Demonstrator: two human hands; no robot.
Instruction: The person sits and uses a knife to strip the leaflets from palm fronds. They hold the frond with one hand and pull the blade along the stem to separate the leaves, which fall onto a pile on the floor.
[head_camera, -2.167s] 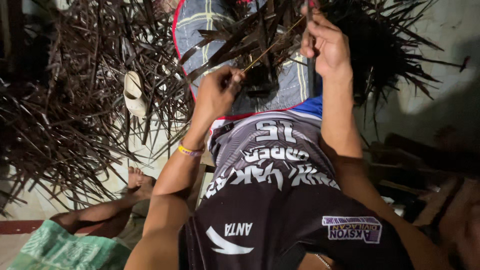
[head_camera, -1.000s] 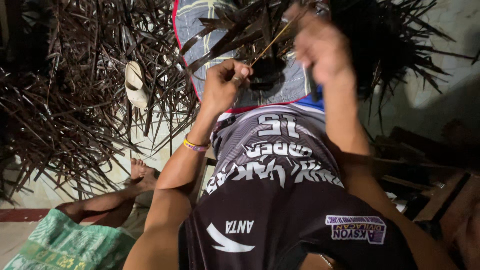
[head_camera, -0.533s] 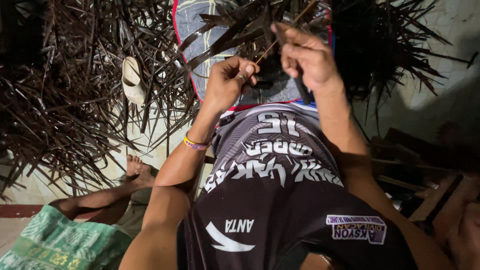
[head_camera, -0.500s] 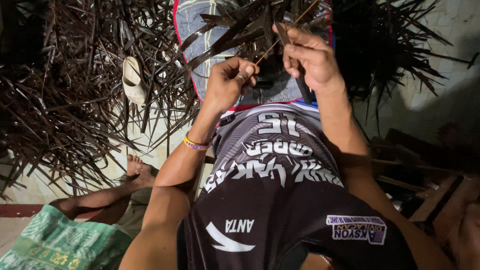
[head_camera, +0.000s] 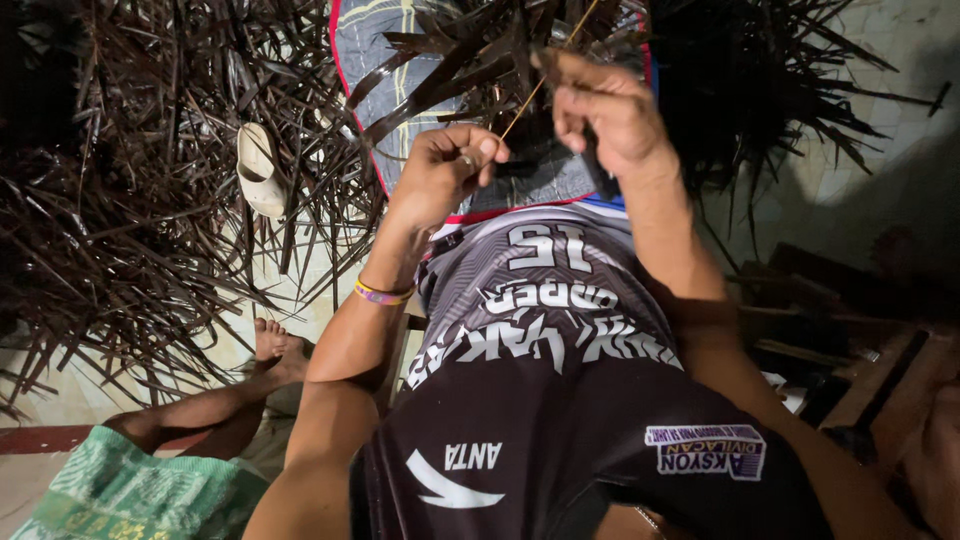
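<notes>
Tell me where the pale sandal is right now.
In the head view, the pale sandal lies upper left on the floor among the dry leaf strips, left of the left hand.

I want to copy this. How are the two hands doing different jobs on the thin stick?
The left hand is curled into a fist, pinching the thin stick's lower end. The right hand sits higher and further right, fingers bent among the dark leaf strips. The left wrist wears a band; the right is bare. Both are bare.

Dark sleeveless jersey (head_camera: 560, 400) with pale lettering; multicoloured wristband (head_camera: 382, 293).
</notes>
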